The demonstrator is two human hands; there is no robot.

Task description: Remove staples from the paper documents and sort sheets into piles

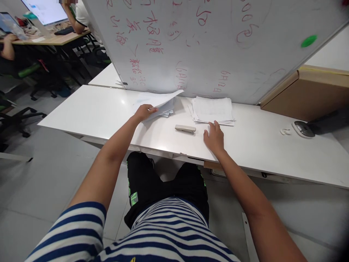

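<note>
My left hand (145, 112) grips the near edge of some paper sheets (163, 101), thumb on top; their right side is lifted and tilted above other papers on the desk. Those lower papers (169, 112) are partly hidden beneath. To the right lies a separate, slightly uneven stack of printed paper (212, 109). My right hand (214, 137) rests by that stack's near edge, its fingers apart and nothing in them. Between my two hands a beige stapler (185, 129) lies on the white desk (253, 134).
A whiteboard (207, 47) with red writing stands along the desk's far side. At the right are a cardboard box (302, 92), a computer mouse (303, 129) and a small white item (285, 131). Other people sit at a desk (60, 38) with monitors, upper left.
</note>
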